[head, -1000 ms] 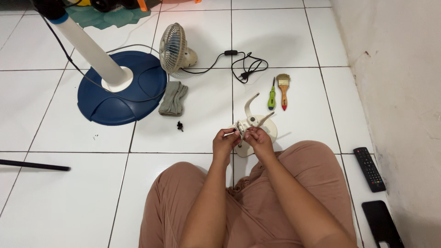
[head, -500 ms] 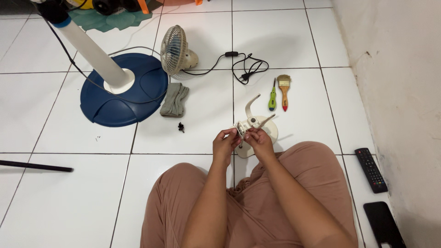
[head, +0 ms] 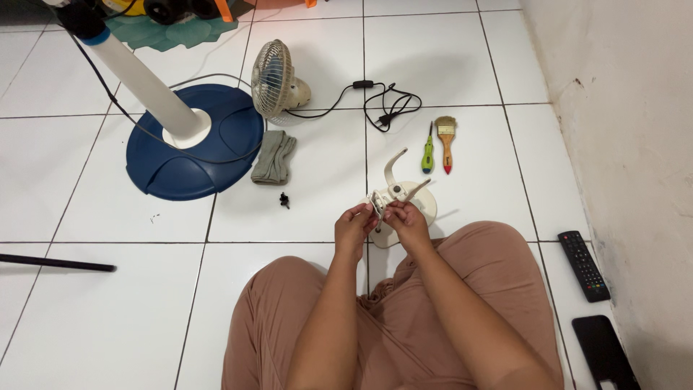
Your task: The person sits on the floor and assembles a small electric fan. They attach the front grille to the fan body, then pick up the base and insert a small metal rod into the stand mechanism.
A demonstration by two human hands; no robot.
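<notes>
While both hands met over the cream fan stand [head: 411,198], its round base lay on the white tiled floor [head: 94,310] just past the person's knees, partly hidden behind the knuckles. The left hand [head: 354,225] pinched a small pale piece at the stand's bracket, fingers closed on it; the piece itself was too small to make out. The right hand [head: 406,219] gripped the same bracket from the other side, fingertips touching it, and two curved arms rose from the bracket toward twelve o'clock.

At one o'clock of the hands lay a green screwdriver [head: 427,153] beside a paintbrush [head: 446,141]. A small fan head [head: 278,81] stood at eleven o'clock, its black cord [head: 386,101] coiled to the right. A folded grey cloth [head: 273,156] lay by a blue pedestal base [head: 193,141], whose pole was cut off at the top. A tiny dark part [head: 284,199] rested at ten o'clock. A remote [head: 583,265] lay at four o'clock, near a black slab [head: 605,352] cropped by the frame.
</notes>
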